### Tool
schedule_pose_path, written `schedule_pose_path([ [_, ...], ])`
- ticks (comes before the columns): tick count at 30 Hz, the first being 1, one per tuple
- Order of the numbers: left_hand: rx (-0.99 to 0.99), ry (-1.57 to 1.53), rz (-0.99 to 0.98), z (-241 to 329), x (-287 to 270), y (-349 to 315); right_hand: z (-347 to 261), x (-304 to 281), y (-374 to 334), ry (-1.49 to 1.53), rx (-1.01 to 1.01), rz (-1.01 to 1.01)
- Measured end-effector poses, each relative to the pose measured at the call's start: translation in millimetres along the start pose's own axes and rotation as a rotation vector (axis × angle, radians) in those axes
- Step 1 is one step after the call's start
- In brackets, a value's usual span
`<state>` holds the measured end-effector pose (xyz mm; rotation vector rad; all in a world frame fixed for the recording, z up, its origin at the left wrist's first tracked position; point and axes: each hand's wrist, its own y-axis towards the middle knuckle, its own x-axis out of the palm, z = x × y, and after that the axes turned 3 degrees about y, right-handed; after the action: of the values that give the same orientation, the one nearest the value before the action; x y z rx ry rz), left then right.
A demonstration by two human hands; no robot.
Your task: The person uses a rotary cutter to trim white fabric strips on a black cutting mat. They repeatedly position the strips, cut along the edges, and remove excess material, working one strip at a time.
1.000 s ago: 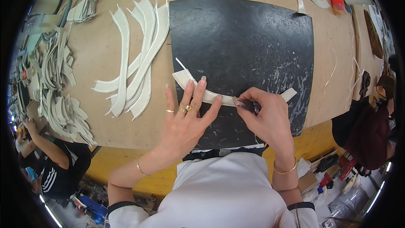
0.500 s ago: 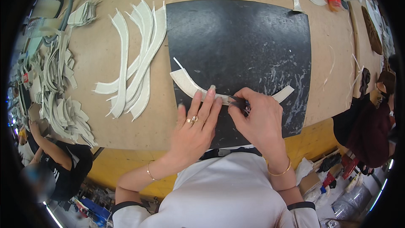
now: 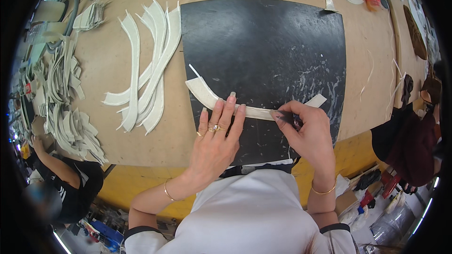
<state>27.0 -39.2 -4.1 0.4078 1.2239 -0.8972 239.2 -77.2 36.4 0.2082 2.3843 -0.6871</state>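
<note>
Smooth black mat (image 3: pixel 263 51), glossy and scuffed, matt cloth-like cream strip (image 3: pixel 258 113), shiny metal bracelets (image 3: pixel 324 193), matt brown tabletop (image 3: pixel 150 149)

1 curved strip (image 3: pixel 258 113), cream-white, flat on black mat (image 3: pixel 263 42), bowed: both ends toward far side, middle toward wearer. Thin white tail (image 3: pixel 194 70) jutting near left end. Both ends blunt; stretches covered by left hand (image 3: pixel 217 129) and right hand (image 3: pixel 309 129). 1 small dark tool (image 3: pixel 295 121), pinched in right hand, tip at strip, rest mostly hidden.
</note>
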Motion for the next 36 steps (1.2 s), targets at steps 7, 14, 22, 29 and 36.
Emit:
schedule_pose_path([
  [7, 0.006, -0.01, -0.024, 0, -3, 1, 5, 0, 1, -0.011, -0.02, -0.017],
  [14, 0.007, -0.017, -0.043, 1, -5, 1, 4, -2, 2, -0.051, 0.009, -0.045],
  [22, -0.062, 0.051, 0.052, 18, 9, 2, -1, -2, 4, -0.057, 0.029, -0.04],
  [29, -0.065, 0.076, 0.052, 1, 1, 11, -15, 11, 9, -0.103, 0.031, -0.044],
  [36, 0.137, 0.063, 0.075, -24, -15, 12, -34, 30, 18, -0.109, 0.019, -0.044],
])
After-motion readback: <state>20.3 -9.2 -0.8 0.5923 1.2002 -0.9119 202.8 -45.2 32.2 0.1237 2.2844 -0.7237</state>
